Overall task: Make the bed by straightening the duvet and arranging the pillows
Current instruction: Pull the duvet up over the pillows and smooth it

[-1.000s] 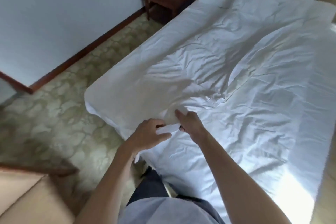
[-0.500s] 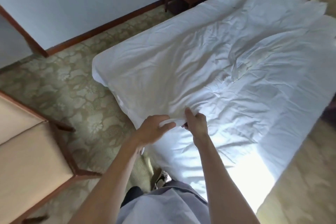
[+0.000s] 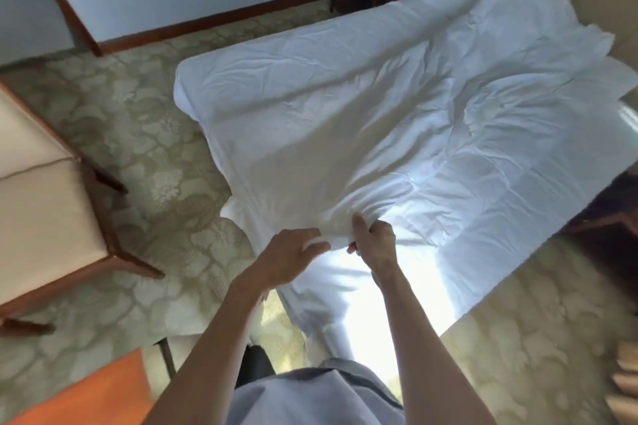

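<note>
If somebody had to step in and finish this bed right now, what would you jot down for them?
Left hand: closed on the foot edge of the crumpled white fabric duvet.
Right hand: gripping the same edge, right beside the left.
Duvet: spread over the bed but heavily creased, with the near end hanging off the foot.
Pillows: none clearly distinguishable at the head end.
Done: duvet roughly laid out.
Left: pull it flat and even, then arrange the pillows.

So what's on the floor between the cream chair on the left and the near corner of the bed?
Head view: only bare patterned carpet lies between the chair and the duvet corner. Nothing sits on that stretch.
</note>
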The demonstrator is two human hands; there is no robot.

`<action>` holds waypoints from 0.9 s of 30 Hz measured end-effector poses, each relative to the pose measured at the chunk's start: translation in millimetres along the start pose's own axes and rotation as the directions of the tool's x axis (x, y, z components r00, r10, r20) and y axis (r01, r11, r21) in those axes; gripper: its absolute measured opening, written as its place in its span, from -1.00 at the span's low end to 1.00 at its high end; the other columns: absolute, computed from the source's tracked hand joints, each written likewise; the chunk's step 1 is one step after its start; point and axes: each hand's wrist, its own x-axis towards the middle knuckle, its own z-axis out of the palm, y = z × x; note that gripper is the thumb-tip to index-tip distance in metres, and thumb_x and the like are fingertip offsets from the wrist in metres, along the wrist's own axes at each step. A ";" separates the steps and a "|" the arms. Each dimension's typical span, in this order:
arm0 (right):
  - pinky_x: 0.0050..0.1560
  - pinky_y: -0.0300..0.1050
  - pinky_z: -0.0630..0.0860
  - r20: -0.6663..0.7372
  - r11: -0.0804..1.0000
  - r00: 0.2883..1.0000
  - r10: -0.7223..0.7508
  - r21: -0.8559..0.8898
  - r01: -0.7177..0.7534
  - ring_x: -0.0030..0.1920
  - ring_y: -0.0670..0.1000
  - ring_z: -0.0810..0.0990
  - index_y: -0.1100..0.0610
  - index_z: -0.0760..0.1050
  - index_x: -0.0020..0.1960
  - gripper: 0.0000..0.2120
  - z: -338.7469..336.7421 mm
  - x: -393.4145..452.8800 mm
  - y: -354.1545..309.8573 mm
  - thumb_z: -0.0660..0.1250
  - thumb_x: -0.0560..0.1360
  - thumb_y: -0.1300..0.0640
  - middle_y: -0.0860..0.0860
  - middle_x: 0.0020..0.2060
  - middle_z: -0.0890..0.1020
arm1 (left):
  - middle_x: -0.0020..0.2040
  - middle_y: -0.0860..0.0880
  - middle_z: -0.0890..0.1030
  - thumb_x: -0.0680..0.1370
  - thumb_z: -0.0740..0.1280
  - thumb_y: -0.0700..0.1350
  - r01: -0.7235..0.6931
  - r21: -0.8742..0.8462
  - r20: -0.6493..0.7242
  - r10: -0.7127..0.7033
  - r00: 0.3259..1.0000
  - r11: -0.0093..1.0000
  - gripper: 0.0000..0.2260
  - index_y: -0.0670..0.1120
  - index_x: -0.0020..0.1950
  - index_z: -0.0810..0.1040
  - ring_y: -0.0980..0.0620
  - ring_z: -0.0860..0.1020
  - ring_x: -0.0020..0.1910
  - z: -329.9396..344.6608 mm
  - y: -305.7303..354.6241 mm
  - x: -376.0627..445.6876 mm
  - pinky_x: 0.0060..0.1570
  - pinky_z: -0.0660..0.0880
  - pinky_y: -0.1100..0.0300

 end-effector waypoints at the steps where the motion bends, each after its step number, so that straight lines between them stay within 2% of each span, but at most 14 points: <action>1: -0.18 -0.09 0.56 0.027 1.000 1.000 0.000 -0.010 0.000 -0.48 -0.02 0.54 0.18 0.55 -0.52 -0.43 -4.4 -2.6 8.6 0.22 0.61 -0.01 0.09 -0.60 0.57 | -0.37 0.09 0.46 0.58 0.21 0.17 0.036 0.013 -0.023 -0.036 0.999 0.999 -0.77 0.08 -0.19 0.44 0.21 0.41 -0.40 12.2 1.4 -7.3 -0.33 0.28 0.27; 4: -0.14 -0.03 0.58 0.083 0.998 0.995 0.058 -0.013 -0.057 -0.43 0.02 0.58 0.20 0.56 -0.43 -0.50 -26.1 -14.2 35.1 0.23 0.60 -0.02 0.09 -0.58 0.59 | -0.35 0.11 0.47 0.61 0.29 0.08 0.115 0.018 -0.077 -0.113 0.991 0.993 -0.81 0.07 -0.18 0.48 0.20 0.41 -0.36 48.1 19.1 -25.9 -0.30 0.28 0.27; 6: -0.14 -0.01 0.57 0.097 0.997 0.992 0.081 -0.015 -0.080 -0.43 0.02 0.57 0.21 0.55 -0.42 -0.51 -42.3 -21.2 49.6 0.23 0.59 -0.02 0.08 -0.59 0.59 | -0.29 0.13 0.47 0.62 0.29 0.07 0.121 0.058 -0.089 -0.115 0.989 0.991 -0.82 0.02 -0.09 0.57 0.16 0.40 -0.30 68.7 34.8 -35.0 -0.25 0.27 0.28; 8: -0.15 -0.03 0.54 0.117 0.997 0.991 0.071 -0.022 -0.069 -0.47 -0.01 0.53 0.21 0.56 -0.43 -0.51 -56.3 -27.0 58.4 0.22 0.59 -0.01 0.07 -0.59 0.58 | -0.20 0.15 0.49 0.62 0.30 0.06 0.134 0.072 -0.111 -0.126 0.986 0.988 -0.80 -0.03 0.02 0.62 0.16 0.42 -0.21 83.8 46.3 -43.0 -0.25 0.26 0.40; 11: -0.18 -0.10 0.53 0.120 0.998 0.991 0.054 -0.050 -0.049 -0.49 -0.04 0.52 0.20 0.58 -0.43 -0.50 -69.5 -38.3 66.1 0.21 0.59 0.00 0.05 -0.60 0.58 | -0.16 0.14 0.54 0.60 0.34 0.01 0.182 0.058 -0.135 -0.173 0.976 0.982 -0.84 -0.04 0.03 0.65 0.14 0.48 -0.16 98.0 56.4 -56.5 -0.22 0.29 0.49; 12: -0.22 -0.16 0.52 0.116 0.997 0.992 0.051 -0.056 -0.045 -0.51 -0.08 0.52 0.21 0.58 -0.43 -0.50 -71.1 -43.4 69.6 0.20 0.59 0.00 0.04 -0.61 0.57 | -0.13 0.12 0.57 0.60 0.34 0.00 0.193 0.077 -0.136 -0.181 0.974 0.978 -0.84 -0.05 0.03 0.65 0.11 0.51 -0.14 100.7 59.1 -61.3 -0.20 0.30 0.47; 14: -0.28 -0.25 0.48 0.132 0.997 0.989 0.065 -0.060 -0.057 -0.56 -0.13 0.50 0.22 0.59 -0.40 -0.49 -72.2 -52.8 77.7 0.17 0.60 0.00 0.02 -0.61 0.57 | -0.08 0.06 0.62 0.60 0.34 -0.01 0.167 0.172 -0.133 -0.145 0.980 0.971 -0.85 -0.06 0.03 0.63 0.04 0.57 -0.08 105.2 61.2 -69.0 -0.13 0.40 0.28; 15: -0.25 -0.22 0.51 0.162 0.996 0.983 0.082 -0.054 -0.074 -0.54 -0.11 0.53 0.22 0.58 -0.37 -0.51 -72.9 -56.0 82.7 0.16 0.60 0.01 0.03 -0.59 0.59 | -0.07 0.05 0.61 0.61 0.33 -0.02 0.154 0.221 -0.122 -0.130 0.984 0.963 -0.86 -0.07 0.03 0.61 0.04 0.56 -0.08 107.9 61.9 -72.4 -0.11 0.42 0.22; 17: -0.14 -0.01 0.59 0.235 0.991 0.964 0.122 -0.087 -0.104 -0.43 -0.02 0.61 0.21 0.57 -0.31 -0.60 -76.7 -60.9 96.3 0.17 0.58 0.04 0.05 -0.51 0.65 | -0.10 0.05 0.54 0.62 0.30 -0.09 0.176 0.256 -0.078 -0.162 0.984 0.950 -0.90 -0.10 0.01 0.57 0.07 0.49 -0.11 114.5 61.4 -81.7 -0.15 0.34 0.26; 19: -0.08 0.06 0.62 0.266 0.978 0.952 0.152 -0.180 -0.106 -0.39 0.00 0.63 0.21 0.59 -0.29 -0.70 -86.1 -69.7 112.2 0.22 0.52 0.10 0.02 -0.49 0.66 | -0.13 0.03 0.51 0.64 0.27 -0.14 0.251 0.233 -0.027 -0.252 0.967 0.939 -0.88 -0.09 -0.07 0.54 0.07 0.46 -0.14 124.6 56.7 -98.0 -0.16 0.31 0.28; 22: -0.08 0.06 0.62 0.259 0.968 0.954 0.149 -0.233 -0.088 -0.38 0.00 0.63 0.20 0.60 -0.30 -0.73 -102.4 -87.9 135.3 0.27 0.50 0.12 0.00 -0.51 0.65 | -0.14 -0.01 0.58 0.64 0.27 -0.11 0.341 0.191 -0.004 -0.347 0.938 0.920 -0.86 -0.07 -0.10 0.53 0.05 0.52 -0.15 144.7 41.8 -131.7 -0.12 0.44 0.19; 25: -0.11 0.05 0.62 0.259 0.957 0.952 0.166 -0.275 -0.092 -0.39 0.02 0.62 0.18 0.58 -0.35 -0.72 -118.5 -108.1 156.6 0.29 0.50 0.12 -0.01 -0.54 0.63 | -0.12 -0.01 0.61 0.64 0.27 -0.10 0.367 0.172 -0.005 -0.372 0.928 0.914 -0.86 -0.10 -0.03 0.58 0.01 0.57 -0.13 171.0 36.3 -158.9 -0.07 0.51 0.14; 27: -0.20 -0.02 0.62 0.265 0.941 0.948 0.177 -0.328 -0.084 -0.45 -0.01 0.59 0.20 0.59 -0.36 -0.72 -136.1 -123.2 170.0 0.29 0.49 0.13 -0.02 -0.56 0.61 | -0.11 -0.01 0.61 0.64 0.26 -0.09 0.352 0.148 0.025 -0.360 0.933 0.924 -0.84 -0.14 0.03 0.60 0.02 0.58 -0.11 190.2 45.8 -165.3 -0.02 0.53 0.12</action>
